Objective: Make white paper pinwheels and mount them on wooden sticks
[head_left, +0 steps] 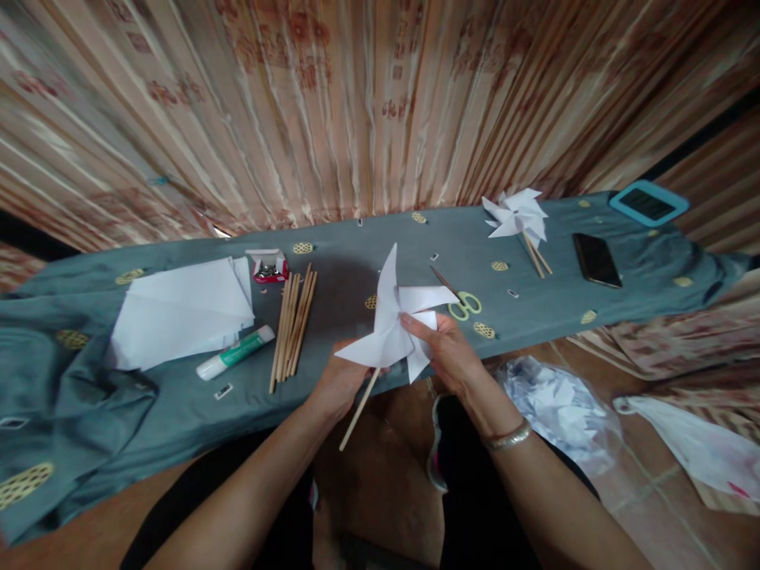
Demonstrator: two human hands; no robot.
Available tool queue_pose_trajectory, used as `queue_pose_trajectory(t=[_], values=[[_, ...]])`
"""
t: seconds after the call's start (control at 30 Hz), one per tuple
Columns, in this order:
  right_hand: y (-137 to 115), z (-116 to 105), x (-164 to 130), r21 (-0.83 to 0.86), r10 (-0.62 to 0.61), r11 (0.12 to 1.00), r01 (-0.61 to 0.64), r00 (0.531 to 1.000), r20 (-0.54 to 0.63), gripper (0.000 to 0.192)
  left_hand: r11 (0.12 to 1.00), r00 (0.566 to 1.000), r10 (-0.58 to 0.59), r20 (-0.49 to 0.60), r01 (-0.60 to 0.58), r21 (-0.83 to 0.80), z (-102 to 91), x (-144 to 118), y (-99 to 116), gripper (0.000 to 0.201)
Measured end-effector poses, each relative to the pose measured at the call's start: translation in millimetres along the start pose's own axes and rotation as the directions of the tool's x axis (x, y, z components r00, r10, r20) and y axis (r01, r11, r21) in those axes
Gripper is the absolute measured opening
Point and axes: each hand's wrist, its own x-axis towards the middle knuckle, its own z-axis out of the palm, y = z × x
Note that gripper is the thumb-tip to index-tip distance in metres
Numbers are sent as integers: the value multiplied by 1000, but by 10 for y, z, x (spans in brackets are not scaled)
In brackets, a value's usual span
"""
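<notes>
Pinwheel (387, 339) over the surface's (341, 289) near edge — right hand (448, 348) pinching it close to the centre, left hand (340, 380) behind, grip hidden — has its stick (359, 412) slanting toward near left, nearer the left hand.

Single view, head-worn: faces forward and down across the surface (534, 309), close above left hand (344, 380) and right hand (445, 348) near frame centre; curtain (344, 119) spans top, floor (380, 459) shows below.
</notes>
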Motion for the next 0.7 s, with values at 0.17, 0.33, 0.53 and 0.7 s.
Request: queue_pose_trajectory(t=[0.17,0.33,0.53,0.7], values=[[-54,-27,-17,-21,-13,1000,13,1000,8,32,993,985,-46,168,26,119,66,-95,-17,41],[-55,-30,-15,-10,-14,1000,14,1000,-4,34,977,985,-2,171,-35,211,92,-159,-22,48],[-15,-45,-11,26,11,1000,-11,1000,13,31,953,990,-8,140,-35,301,88,-195,-2,46],[25,-56,17,44,0,999,-2,999,32,34,970,991,-10,135,-24,243,84,-171,-83,44]])
